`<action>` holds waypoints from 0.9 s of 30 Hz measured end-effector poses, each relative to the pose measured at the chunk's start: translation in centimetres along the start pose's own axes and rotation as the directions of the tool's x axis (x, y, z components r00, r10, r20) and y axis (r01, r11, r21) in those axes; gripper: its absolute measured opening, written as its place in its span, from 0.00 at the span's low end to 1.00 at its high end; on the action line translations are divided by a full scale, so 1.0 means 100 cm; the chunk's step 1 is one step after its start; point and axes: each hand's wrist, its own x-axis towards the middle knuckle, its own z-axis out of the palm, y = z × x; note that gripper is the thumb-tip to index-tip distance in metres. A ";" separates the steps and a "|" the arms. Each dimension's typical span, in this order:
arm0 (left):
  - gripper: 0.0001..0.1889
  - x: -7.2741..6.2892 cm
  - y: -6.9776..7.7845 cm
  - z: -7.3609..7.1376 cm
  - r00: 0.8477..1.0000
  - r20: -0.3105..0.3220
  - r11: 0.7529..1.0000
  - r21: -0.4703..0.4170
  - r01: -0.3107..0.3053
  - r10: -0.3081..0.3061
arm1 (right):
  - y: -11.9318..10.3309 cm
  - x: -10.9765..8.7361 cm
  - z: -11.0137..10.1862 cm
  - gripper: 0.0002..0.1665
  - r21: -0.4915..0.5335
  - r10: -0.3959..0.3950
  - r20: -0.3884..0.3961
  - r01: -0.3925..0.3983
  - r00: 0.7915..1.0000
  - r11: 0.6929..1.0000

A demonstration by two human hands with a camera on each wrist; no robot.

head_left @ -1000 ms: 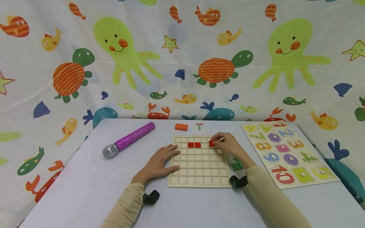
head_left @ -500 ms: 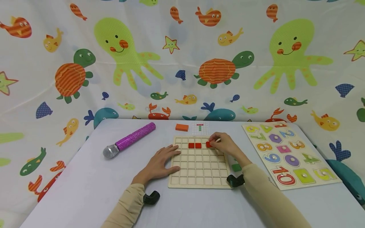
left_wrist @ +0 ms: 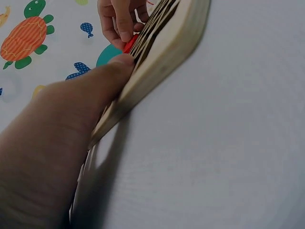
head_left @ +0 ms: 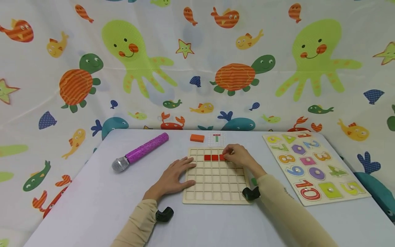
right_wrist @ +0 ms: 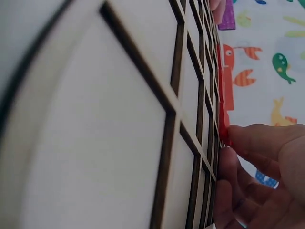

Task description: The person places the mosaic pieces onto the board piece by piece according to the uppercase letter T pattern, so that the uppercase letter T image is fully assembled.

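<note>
A wooden grid board lies mid-table. My left hand rests with fingers spread on its left edge; in the left wrist view the thumb lies along the rim. Two red square tiles sit side by side in a row near the board's far edge. Beside them on the right, thumb and fingers of my right hand pinch a third red tile, which lines up with the pair. The right wrist view shows this red tile at the fingertips, against the grid. Partly behind the right forearm is a green tile.
A small card printed with a red and green T pattern lies beyond the board, next to an orange block. To the left is a purple glittery microphone. A number-and-shape puzzle board lies on the right.
My right hand has moved left along the row, bringing its red tile up against the other two. The forearm now covers more of the green tiles. The left hand stays put.
</note>
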 end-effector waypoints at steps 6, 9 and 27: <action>0.33 0.001 -0.001 0.000 1.000 0.021 1.000 -0.002 0.023 -0.023 | -0.002 -0.001 0.000 0.08 -0.020 -0.006 0.021 0.006 1.000 1.000; 0.33 0.001 0.000 0.001 1.000 0.007 1.000 -0.002 0.012 -0.012 | -0.001 -0.004 -0.003 0.10 -0.002 -0.015 0.030 0.015 0.999 1.000; 0.32 0.000 -0.003 0.003 1.000 -0.021 1.000 0.004 -0.006 0.006 | 0.012 -0.045 -0.029 0.10 -0.019 0.050 -0.020 -0.050 0.999 0.999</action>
